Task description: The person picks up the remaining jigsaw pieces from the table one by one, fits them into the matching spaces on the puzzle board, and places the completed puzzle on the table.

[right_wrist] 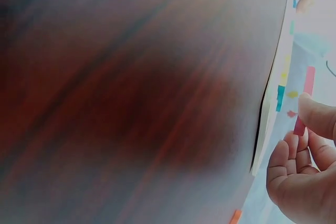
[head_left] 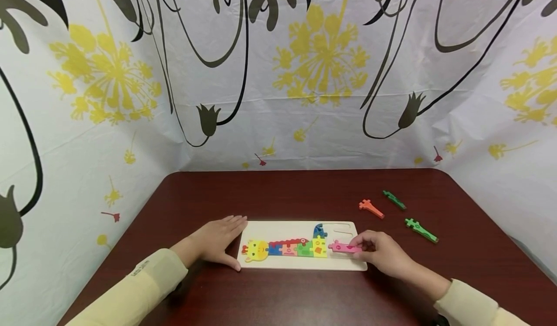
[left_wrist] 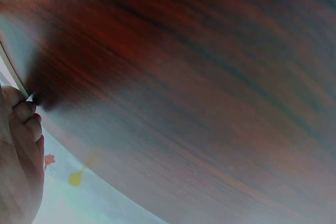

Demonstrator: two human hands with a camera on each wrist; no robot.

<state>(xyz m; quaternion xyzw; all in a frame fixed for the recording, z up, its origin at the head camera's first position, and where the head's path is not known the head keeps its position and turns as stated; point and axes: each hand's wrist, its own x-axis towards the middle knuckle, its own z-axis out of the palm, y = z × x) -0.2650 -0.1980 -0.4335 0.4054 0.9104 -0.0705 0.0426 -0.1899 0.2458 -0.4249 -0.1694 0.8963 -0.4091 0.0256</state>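
Note:
A pale wooden puzzle board [head_left: 300,263] lies on the table with a giraffe puzzle partly laid in it. The yellow giraffe head [head_left: 256,251] sits at its left, followed by blue, pink, green and yellow body pieces [head_left: 304,248], with a red mane strip along the top. A blue piece [head_left: 319,230] stands above the yellow one. My right hand [head_left: 385,252] pinches a pink puzzle piece [head_left: 341,247] by its right end, over the board's right part; the right wrist view shows thumb and fingertips on this pink piece [right_wrist: 310,80]. My left hand [head_left: 222,241] rests at the board's left edge, fingers extended.
Right of the board, beyond my right hand, lie an orange piece [head_left: 372,209], a dark green piece [head_left: 394,200] and a light green piece [head_left: 421,230]. The dark red-brown table [head_left: 270,297] meets a patterned white cloth [head_left: 261,84] at the back and sides.

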